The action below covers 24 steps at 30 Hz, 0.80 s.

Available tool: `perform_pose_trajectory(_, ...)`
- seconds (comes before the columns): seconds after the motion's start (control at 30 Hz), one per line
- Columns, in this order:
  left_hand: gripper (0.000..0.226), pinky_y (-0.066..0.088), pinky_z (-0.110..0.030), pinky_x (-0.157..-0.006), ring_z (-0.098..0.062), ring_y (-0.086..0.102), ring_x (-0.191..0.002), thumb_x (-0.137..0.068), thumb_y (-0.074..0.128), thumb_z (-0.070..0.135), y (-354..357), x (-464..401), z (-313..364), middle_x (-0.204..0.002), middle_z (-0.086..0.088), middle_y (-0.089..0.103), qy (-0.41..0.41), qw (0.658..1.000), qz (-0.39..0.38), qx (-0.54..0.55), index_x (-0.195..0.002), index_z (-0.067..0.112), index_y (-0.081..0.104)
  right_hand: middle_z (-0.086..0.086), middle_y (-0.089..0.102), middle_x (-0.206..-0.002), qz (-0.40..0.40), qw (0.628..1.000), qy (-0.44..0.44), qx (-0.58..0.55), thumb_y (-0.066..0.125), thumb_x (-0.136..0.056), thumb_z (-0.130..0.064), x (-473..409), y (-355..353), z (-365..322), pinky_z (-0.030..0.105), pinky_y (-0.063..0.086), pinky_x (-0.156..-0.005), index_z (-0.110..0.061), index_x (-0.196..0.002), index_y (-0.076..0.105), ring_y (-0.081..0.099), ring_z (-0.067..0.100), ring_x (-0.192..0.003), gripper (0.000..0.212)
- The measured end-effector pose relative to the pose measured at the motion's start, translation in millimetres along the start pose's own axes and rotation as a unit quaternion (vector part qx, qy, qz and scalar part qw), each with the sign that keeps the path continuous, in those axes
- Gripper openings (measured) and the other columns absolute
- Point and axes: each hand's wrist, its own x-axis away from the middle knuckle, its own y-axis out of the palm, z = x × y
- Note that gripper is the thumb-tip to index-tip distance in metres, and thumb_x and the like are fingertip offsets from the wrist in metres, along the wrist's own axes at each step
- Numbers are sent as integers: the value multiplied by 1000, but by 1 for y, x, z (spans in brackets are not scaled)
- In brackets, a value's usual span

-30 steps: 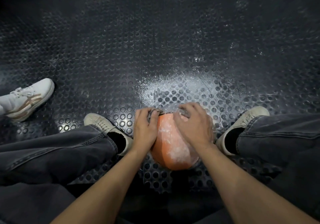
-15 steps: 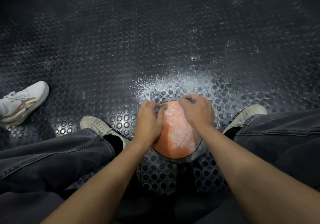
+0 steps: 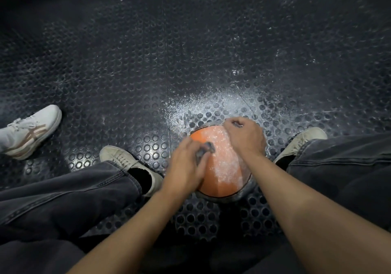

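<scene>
The orange ball (image 3: 224,167) lay on the floor (image 3: 127,62), directly under both hands. The left hand (image 3: 186,163) pinched a grey rag (image 3: 204,149) against its left side; the right hand (image 3: 245,138) gripped its far edge.

No text, no labels — nothing legible

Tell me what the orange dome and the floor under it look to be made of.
Orange dome: smooth and slightly glossy, likely rubber or plastic; even colour, soft sheen, with a white powdery or foamy smear on top. Floor: probably black rubber matting; raised round studs in a regular grid, dull shine, dusted white near the dome.
</scene>
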Motion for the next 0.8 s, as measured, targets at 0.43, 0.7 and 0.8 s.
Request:
perform_pose_trajectory(0.43,13,41,-2,-78,-1,60,-84,-86,69,7,-14,7,-20,-93,8,64,37,998,2,45,-97,9,75,-13,68,-107,-27,998,-51,29,58,-90,-51,0,9,1,42,53,-85,-38,-95,69,60,15,-77,17)
perform_pose_trajectory(0.7,17,44,-4,-76,6,57,-80,-89,66,11,-9,-29,-19,-98,8,66,-23,999,-2,38,-104,14,72,-13,65,-106,-19,998,-52,40,60,-91,-49,3,6,-1,41,47,-98,-37,-95,67,62,15,-91,14)
perform_pose_trajectory(0.8,16,41,-2,-78,5,60,-87,-86,69,9,-14,2,-22,-95,11,66,18,998,3,63,-100,14,75,-9,71,-106,-38,997,-55,25,59,-88,-54,0,7,1,33,51,-78,-41,-89,64,56,13,-70,14)
